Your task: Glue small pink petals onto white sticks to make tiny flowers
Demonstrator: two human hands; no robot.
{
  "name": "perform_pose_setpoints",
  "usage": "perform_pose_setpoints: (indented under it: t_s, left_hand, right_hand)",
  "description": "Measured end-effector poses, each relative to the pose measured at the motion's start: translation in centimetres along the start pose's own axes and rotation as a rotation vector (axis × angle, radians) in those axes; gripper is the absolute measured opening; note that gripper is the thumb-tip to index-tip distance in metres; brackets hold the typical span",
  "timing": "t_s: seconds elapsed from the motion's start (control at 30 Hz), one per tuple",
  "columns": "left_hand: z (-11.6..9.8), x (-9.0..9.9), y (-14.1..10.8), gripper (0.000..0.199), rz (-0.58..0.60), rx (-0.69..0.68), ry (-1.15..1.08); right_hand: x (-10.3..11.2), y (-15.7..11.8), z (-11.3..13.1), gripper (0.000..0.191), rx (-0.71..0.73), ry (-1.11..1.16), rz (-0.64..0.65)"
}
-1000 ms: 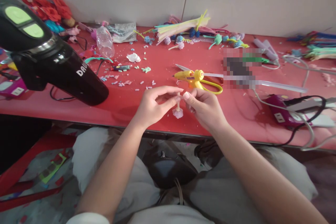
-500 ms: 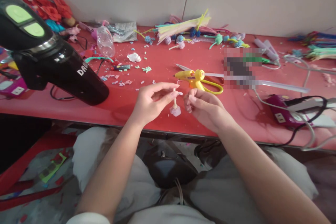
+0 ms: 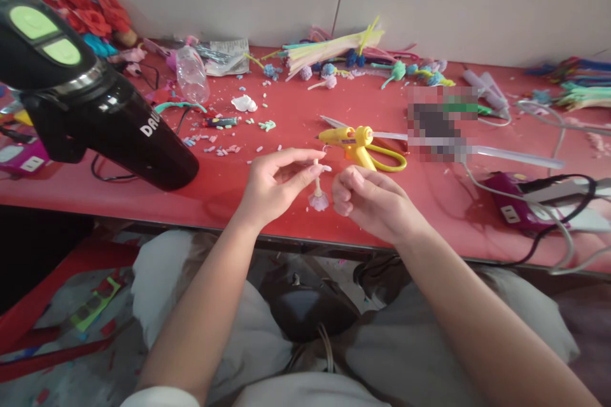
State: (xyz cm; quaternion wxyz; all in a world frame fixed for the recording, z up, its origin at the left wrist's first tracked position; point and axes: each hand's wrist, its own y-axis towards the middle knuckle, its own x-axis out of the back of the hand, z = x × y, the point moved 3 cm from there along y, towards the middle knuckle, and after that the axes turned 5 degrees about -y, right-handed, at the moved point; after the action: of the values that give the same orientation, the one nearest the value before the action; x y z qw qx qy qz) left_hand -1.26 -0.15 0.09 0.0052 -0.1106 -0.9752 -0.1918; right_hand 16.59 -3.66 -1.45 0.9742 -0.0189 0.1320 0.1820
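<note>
Between thumb and fingers, my left hand (image 3: 277, 186) pinches the pale stem of a small pink flower-like piece (image 3: 317, 200), whose head hangs downward. A little pink bit shows at the tip of the thumb. Just right of it is my right hand (image 3: 375, 200), fingers curled and thumb pressed on the index finger; whatever it may hold is too small to make out. Beyond the hands a yellow glue gun (image 3: 346, 138) lies on the red table (image 3: 229, 197), with yellow-handled scissors (image 3: 394, 159) partly under it.
A black tumbler (image 3: 119, 121) leans large at the left. Pipe cleaners (image 3: 329, 51) and pompom pieces lie along the back. A clear bottle (image 3: 191, 75) stands back left. At the right are a purple power strip (image 3: 518, 203) and cables. Small scraps dot the table.
My right hand's fingers have curled in more tightly, and its thumb has shifted slightly. My left hand and the flower-like piece have barely moved.
</note>
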Motion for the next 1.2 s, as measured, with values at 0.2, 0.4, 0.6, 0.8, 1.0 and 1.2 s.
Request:
perform_pose_setpoints:
  t_s: [0.2,0.4,0.6,0.8,1.0,1.2]
  left_hand:
    - [0.0,0.0,0.0,0.023,0.001,-0.019,0.005]
    - [0.0,0.0,0.0,0.022,-0.004,-0.017,0.012]
    - [0.0,-0.1,-0.1,0.021,-0.004,-0.018,-0.006]
    - [0.1,-0.1,-0.1,0.022,0.019,-0.007,0.0]
    - [0.1,-0.3,-0.1,0.02,0.042,-0.019,0.014]
    - [0.2,-0.4,-0.2,0.022,0.058,0.001,0.044]
  right_hand:
    - [0.1,0.0,-0.1,0.039,-0.04,0.092,0.02]
    - [0.1,-0.1,-0.1,0.044,-0.046,0.052,0.018]
    - [0.5,0.0,-0.3,0.039,0.0,-0.009,-0.029]
    - [0.4,-0.7,0.1,0.023,0.203,-0.443,-0.355]
    - [-0.4,-1.2,0.7,0.01,0.446,-0.68,-0.439]
    - [-0.6,-1.2,1.2,0.008,0.528,-0.877,-0.457]
